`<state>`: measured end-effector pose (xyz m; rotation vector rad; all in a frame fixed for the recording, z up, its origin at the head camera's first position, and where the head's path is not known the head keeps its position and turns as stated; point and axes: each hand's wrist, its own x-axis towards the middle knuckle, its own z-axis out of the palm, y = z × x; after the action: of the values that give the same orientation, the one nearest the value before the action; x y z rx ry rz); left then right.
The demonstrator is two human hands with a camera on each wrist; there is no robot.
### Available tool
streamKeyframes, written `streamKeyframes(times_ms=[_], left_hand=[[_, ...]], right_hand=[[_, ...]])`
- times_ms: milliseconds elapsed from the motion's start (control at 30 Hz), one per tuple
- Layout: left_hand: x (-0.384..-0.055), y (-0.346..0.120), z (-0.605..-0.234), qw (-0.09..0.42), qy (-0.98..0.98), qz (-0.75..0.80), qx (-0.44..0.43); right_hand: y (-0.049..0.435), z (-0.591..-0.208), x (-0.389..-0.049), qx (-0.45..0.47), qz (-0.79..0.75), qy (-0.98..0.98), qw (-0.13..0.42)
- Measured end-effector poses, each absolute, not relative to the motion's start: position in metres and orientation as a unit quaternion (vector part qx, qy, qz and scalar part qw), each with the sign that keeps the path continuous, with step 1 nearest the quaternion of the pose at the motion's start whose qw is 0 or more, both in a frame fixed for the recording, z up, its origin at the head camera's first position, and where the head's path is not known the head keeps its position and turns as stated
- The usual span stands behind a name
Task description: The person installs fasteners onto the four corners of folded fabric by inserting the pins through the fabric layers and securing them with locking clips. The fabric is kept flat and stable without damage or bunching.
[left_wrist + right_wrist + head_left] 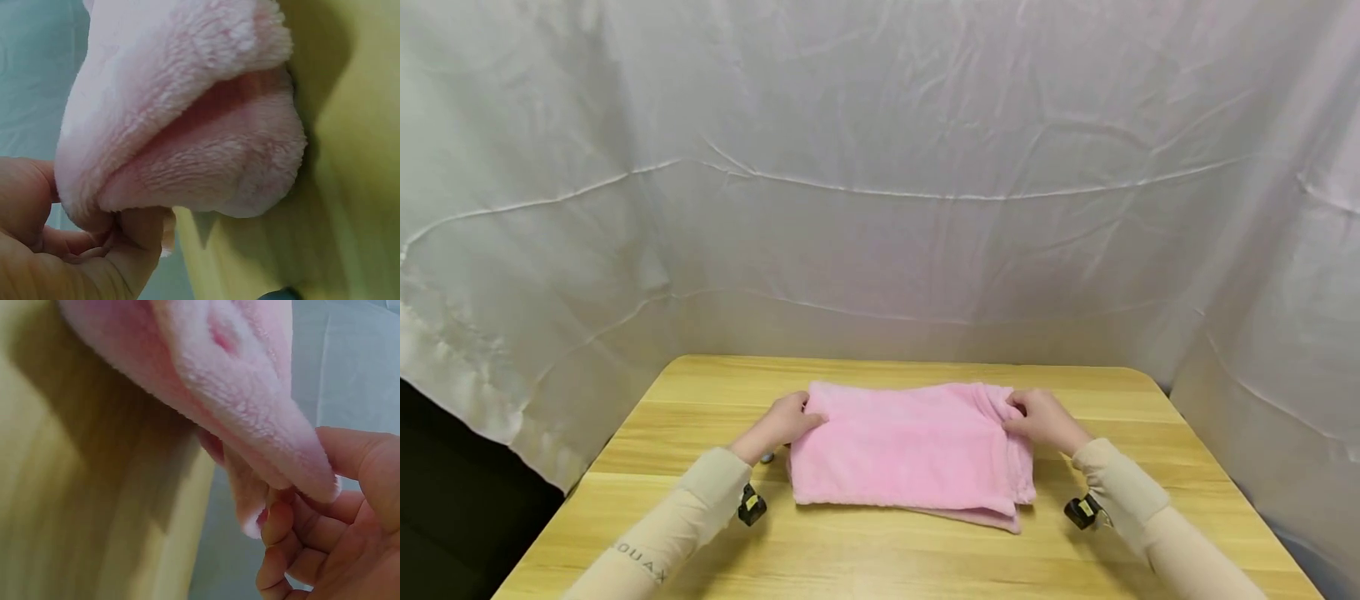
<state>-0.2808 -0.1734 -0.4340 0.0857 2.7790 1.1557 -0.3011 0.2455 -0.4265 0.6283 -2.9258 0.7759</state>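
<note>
A folded pink fleece cloth (pixel 902 450) lies across the wooden table in the head view, with a lower layer poking out at its front right. At its far left corner my left hand (pixel 788 418) pinches the edge, thumb on top and fingers beneath. My right hand (pixel 1039 417) grips the far right corner, where the cloth is bunched. Up close in the left wrist view, the fluffy cloth (pixel 187 137) shows stacked layers with a gap between them, held by the left hand (pixel 81 244). The right wrist view has the right hand (pixel 337 519) pinching a drooping corner of the cloth (pixel 244 406).
The wooden table (pixel 880 558) has rounded far corners. Pale grey fabric sheets (pixel 925 250) hang behind it and at both sides. A small greyish object (pixel 767 457) sits by the left wrist. Black wrist cameras (pixel 751 505) hang under both sleeves.
</note>
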Motion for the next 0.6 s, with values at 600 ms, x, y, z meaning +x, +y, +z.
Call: streamKeyframes(times_ms=[600], left_hand=[[-0.238,-0.179,-0.44,0.09,0.904,0.412,0.076]], right_hand=[[0.248,-0.44,-0.266,0.166,0.269,-0.943,-0.101]])
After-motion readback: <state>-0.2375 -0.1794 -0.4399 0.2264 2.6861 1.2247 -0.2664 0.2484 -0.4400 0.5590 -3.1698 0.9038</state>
